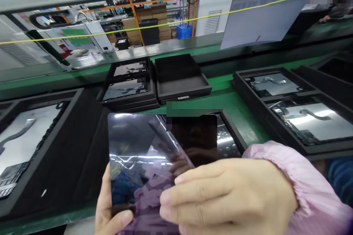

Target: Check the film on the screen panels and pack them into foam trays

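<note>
A glossy dark tablet screen (200,132) is tilted up in front of me. My left hand (114,205) grips its lower left edge, thumb on the front and fingers behind. Clear protective film (138,143) lies over the left part of the face, and its loose edge runs diagonally from the top down to my right hand (228,198). The right hand's fingers are bent close together at that film, with the thumb hidden. The uncovered dark glass at the upper right shows reflections. Partly hidden behind it is a black tray (231,128) with a shiny panel inside.
Black foam trays with screen panels stand at left (68,106), back (153,97) and right (311,150). Another foam tray (182,95) sits at the back centre on the green bench (220,99). A yellow cord (165,24) crosses above, near a hanging white sheet (259,22).
</note>
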